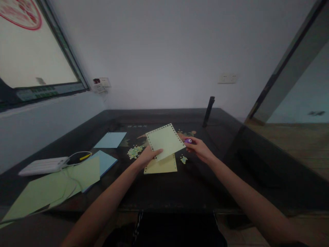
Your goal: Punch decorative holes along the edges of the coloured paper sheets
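1 view: head-worn camera above the near edge of the table (180, 192), facing forward and down toward the back wall (164, 51); left hand (146, 156) and right hand (200, 149) sit close, mid-frame.

**Pale green sheet** (166, 140): a rectangular piece of paper held up off the dark table (180, 195), tilted so that one corner points away from the person. A row of small punched holes runs along its far edges and down its left edge. The near edge is partly covered by the left hand (146, 157), which pinches the sheet there with the thumb on top.

**Purple punch** (188, 140): a small, rounded purple tool, mostly hidden within the fingers of the right hand (199, 149). It sits at the sheet's right-hand corner. Whether it touches the paper, and its exact form, cannot be made out.
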